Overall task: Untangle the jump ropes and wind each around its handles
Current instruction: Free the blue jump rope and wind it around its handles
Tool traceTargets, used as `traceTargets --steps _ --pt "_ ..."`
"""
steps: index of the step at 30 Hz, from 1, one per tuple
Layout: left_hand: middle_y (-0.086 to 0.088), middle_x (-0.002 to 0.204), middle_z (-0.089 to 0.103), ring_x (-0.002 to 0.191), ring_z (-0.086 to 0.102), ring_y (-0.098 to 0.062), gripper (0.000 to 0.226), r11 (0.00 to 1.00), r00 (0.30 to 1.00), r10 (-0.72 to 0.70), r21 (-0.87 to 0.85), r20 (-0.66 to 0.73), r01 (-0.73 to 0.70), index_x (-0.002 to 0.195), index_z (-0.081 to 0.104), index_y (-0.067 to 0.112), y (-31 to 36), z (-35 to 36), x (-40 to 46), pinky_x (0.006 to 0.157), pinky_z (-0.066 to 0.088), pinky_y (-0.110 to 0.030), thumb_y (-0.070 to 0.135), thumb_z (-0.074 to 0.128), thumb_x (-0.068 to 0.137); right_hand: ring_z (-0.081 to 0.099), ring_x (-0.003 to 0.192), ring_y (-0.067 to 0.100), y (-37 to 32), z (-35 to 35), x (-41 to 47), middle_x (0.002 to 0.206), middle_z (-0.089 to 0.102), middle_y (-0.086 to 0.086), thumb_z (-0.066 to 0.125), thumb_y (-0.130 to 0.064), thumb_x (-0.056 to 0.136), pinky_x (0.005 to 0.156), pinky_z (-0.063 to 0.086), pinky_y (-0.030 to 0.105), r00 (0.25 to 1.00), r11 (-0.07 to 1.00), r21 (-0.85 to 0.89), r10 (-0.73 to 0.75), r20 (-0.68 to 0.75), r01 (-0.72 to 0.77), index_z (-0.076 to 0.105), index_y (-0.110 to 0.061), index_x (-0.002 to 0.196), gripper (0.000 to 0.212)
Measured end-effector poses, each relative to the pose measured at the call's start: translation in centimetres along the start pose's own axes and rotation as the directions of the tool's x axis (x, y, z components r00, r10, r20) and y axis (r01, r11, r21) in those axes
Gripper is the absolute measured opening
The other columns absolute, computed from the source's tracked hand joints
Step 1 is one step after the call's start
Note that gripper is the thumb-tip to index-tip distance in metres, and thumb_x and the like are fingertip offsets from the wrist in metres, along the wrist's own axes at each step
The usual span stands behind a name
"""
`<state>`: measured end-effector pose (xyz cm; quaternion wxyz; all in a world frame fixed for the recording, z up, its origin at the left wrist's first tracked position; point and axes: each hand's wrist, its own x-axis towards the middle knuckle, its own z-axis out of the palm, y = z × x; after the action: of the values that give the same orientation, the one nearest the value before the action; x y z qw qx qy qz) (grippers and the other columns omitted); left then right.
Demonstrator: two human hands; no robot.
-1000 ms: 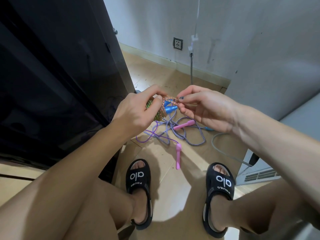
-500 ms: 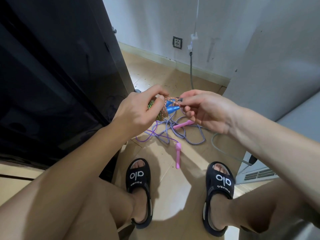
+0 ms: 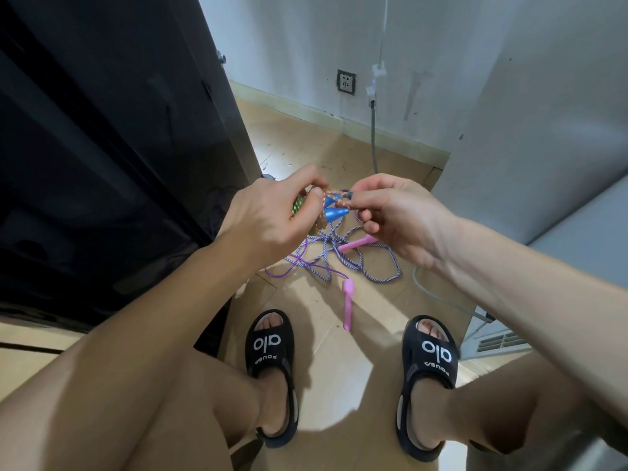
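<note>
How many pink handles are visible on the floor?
2: one pink handle lies between the sandals' toes; the other lies under the right hand, partly hidden.

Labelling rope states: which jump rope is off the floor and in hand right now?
The multicoloured beaded rope wound on blue handles: left hand grips it, right hand pinches its end. The purple-white braided rope and pink-handled rope lie on the floor.

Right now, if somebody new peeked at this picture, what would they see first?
First, the two hands meeting in the middle: the left hand grips a bundle with blue handles wound in sparkly rope, and the right hand pinches the rope's end beside them. Below, on the floor, lies a tangle of striped rope with a pink handle near two black sandals.
</note>
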<state>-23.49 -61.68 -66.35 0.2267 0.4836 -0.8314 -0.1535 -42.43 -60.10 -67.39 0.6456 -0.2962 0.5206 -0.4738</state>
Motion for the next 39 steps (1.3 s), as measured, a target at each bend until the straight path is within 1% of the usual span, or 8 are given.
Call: traceTargets --steps 7,12,16,19,22,28,34,39 --pt "0.020 0.061 0.061 0.065 0.059 -0.019 0.019 0.999 0.998 -0.012 0.040 -0.068 0.015 0.105 0.058 0.034 0.1 0.2 0.2 0.057 0.041 -0.031 0.038 0.041 0.099 0.049 0.049 0.010 0.3 0.4 0.1 0.070 0.059 0.009 0.066 0.005 0.086 0.046 0.040 0.019 0.999 0.999 0.031 0.015 -0.047 -0.014 0.061 -0.009 0.089 0.015" --pt "0.018 0.057 0.059 0.063 0.060 -0.021 0.019 0.998 0.995 -0.027 0.051 -0.100 0.032 0.102 0.057 0.033 0.1 0.5 0.2 0.057 0.043 -0.033 0.039 0.040 0.097 0.049 0.057 0.014 0.7 0.4 0.2 0.085 0.062 0.012 0.072 -0.012 0.076 0.062 0.026 0.030 0.998 0.998 -0.061 0.025 -0.054 -0.029 0.068 -0.019 0.085 0.012" --pt "0.009 0.059 0.059 0.063 0.059 -0.022 0.020 0.997 0.994 -0.039 0.059 -0.107 0.045 0.103 0.056 0.034 0.1 0.5 0.3 0.057 0.045 -0.035 0.041 0.038 0.096 0.053 0.062 0.018 0.5 0.4 -0.1 0.083 0.065 0.015 0.061 -0.003 0.086 0.064 0.037 0.033 0.999 0.999 -0.049 -0.005 -0.045 0.003 0.066 -0.011 0.091 0.011" --pt "0.005 0.061 0.059 0.065 0.060 -0.023 0.019 0.996 0.994 -0.055 0.061 -0.095 0.061 0.103 0.056 0.034 0.1 0.3 0.3 0.061 0.050 -0.038 0.040 0.039 0.097 0.057 0.067 0.023 0.5 0.7 -0.7 0.080 0.068 0.016 0.062 -0.006 0.082 0.070 0.042 0.038 0.994 0.980 -0.170 -0.111 -0.022 0.106 0.066 -0.009 0.085 0.006" --pt "0.003 0.066 0.063 0.067 0.061 -0.024 0.018 0.994 0.995 -0.076 0.070 -0.072 0.081 0.105 0.056 0.034 0.3 0.2 0.4 0.064 0.051 -0.038 0.040 0.040 0.098 0.061 0.060 0.022 0.6 0.8 -0.9 0.076 0.068 0.026 0.066 0.000 0.079 0.062 0.052 0.036 0.946 0.866 -0.404 -0.324 -0.004 0.295 0.062 0.001 0.082 0.006" --pt "0.004 0.068 0.065 0.071 0.060 -0.024 0.017 0.990 0.996 -0.089 0.106 -0.033 0.092 0.105 0.057 0.034 0.5 0.2 0.2 0.067 0.050 -0.038 0.038 0.041 0.099 0.067 0.061 0.026 0.9 0.5 -0.6 0.069 0.070 0.011 0.066 -0.005 0.083 0.064 0.059 0.042 0.889 0.659 -0.645 -0.453 0.070 0.387 0.064 -0.015 0.074 0.014" --pt "0.000 0.069 0.066 0.068 0.062 -0.024 0.021 0.996 0.995 -0.081 0.037 -0.062 0.084 0.104 0.054 0.035 0.3 0.4 0.4 0.063 0.051 -0.040 0.043 0.036 0.096 0.060 0.052 0.000 1.1 0.8 -0.5 0.064 0.066 -0.004 0.061 -0.013 0.093 0.065 0.052 0.034 0.884 0.656 -0.656 -0.466 0.038 0.373 0.065 -0.013 0.082 0.011" --pt "0.000 0.067 0.064 0.067 0.060 -0.024 0.018 0.991 0.993 -0.091 0.089 -0.078 0.097 0.103 0.055 0.035 0.5 0.6 0.5 0.064 0.050 -0.038 0.041 0.039 0.098 0.057 0.063 0.012 1.3 1.2 -0.3 0.069 0.064 -0.005 0.057 -0.017 0.093 0.066 0.051 0.035 0.918 0.707 -0.653 -0.395 -0.046 0.271 0.066 -0.011 0.084 0.014"
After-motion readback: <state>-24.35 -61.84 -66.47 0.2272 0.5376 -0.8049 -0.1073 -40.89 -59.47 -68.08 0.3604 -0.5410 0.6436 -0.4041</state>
